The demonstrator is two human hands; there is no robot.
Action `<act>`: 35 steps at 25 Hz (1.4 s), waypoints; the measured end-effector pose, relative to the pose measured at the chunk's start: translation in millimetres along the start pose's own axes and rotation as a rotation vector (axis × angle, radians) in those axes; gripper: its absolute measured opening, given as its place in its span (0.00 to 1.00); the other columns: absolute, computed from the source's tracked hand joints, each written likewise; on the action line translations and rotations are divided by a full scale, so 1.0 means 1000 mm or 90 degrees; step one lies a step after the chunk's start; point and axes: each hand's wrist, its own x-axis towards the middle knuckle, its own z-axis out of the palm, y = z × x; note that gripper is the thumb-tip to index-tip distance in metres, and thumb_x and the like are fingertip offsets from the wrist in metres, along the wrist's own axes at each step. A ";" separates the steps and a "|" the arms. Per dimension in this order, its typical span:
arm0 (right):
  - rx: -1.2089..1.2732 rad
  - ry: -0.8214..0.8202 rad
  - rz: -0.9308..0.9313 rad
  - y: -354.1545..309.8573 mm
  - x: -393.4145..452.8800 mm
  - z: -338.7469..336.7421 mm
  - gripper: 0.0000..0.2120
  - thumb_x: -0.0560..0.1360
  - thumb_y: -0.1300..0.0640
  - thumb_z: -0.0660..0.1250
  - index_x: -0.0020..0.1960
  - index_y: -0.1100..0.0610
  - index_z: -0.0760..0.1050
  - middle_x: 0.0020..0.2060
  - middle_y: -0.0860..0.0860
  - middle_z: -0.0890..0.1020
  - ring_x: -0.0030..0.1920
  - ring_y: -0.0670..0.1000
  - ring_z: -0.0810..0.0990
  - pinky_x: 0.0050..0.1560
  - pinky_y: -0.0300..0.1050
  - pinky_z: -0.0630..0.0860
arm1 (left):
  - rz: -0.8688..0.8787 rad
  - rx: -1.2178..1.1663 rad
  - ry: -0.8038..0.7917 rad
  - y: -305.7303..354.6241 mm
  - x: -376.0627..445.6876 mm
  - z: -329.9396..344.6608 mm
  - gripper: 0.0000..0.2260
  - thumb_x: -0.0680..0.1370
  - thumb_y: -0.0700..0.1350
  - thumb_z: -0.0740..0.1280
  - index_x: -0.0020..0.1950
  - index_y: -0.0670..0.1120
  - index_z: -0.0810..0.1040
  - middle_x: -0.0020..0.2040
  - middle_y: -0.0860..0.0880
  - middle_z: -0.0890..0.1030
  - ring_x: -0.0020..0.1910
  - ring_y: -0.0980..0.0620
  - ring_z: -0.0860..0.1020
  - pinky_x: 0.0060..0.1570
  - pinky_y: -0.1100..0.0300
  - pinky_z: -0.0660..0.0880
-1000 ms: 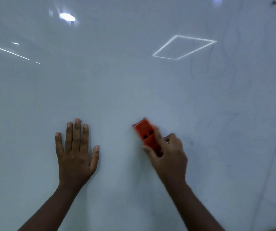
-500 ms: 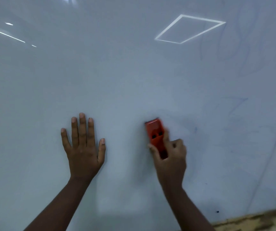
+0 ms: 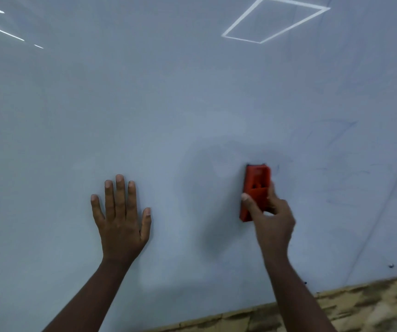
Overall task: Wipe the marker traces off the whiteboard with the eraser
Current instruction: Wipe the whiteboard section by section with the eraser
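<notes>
The whiteboard [image 3: 168, 104] fills almost the whole view. My right hand [image 3: 272, 221] grips the lower part of an orange-red eraser [image 3: 257, 180], which stands upright and flat against the board. My left hand [image 3: 120, 216] lies flat on the board with fingers straight and spread, to the left of the eraser. Faint blue marker traces [image 3: 341, 168] remain on the board to the right of the eraser. A smudged, wiped patch lies between the two hands.
A worn wooden strip [image 3: 336, 305] runs along the board's lower edge at the bottom right. Ceiling lights reflect in the board's upper part. A small dark dot [image 3: 390, 265] sits near the lower right corner.
My right hand has slid the eraser rightward and turned it from tilted to upright. The view has tipped downward, bringing the wooden strip into sight. My left hand stays flat on the board.
</notes>
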 end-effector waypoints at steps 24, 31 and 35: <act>0.027 0.055 0.253 0.110 -0.086 -0.004 0.33 0.75 0.44 0.76 0.77 0.47 0.70 0.48 0.49 0.81 0.48 0.41 0.79 0.61 0.57 0.80 | -0.031 -0.017 -0.113 0.016 -0.089 0.010 0.35 0.88 0.56 0.55 0.87 0.44 0.42 0.88 0.45 0.39 0.87 0.42 0.40 0.83 0.36 0.38; -0.110 -0.098 -0.014 0.106 -0.173 0.053 0.34 0.73 0.47 0.78 0.76 0.48 0.72 0.52 0.49 0.73 0.51 0.51 0.75 0.47 0.49 0.80 | -0.039 -0.010 -0.144 0.020 -0.116 0.014 0.38 0.86 0.57 0.58 0.87 0.45 0.41 0.87 0.45 0.38 0.86 0.41 0.38 0.82 0.36 0.38; -0.156 -0.132 -0.084 0.118 -0.188 0.054 0.33 0.72 0.45 0.78 0.75 0.46 0.74 0.54 0.47 0.74 0.53 0.47 0.74 0.45 0.43 0.80 | -0.020 -0.004 -0.153 0.016 -0.126 0.014 0.39 0.86 0.58 0.59 0.87 0.45 0.40 0.87 0.45 0.37 0.86 0.41 0.38 0.83 0.36 0.38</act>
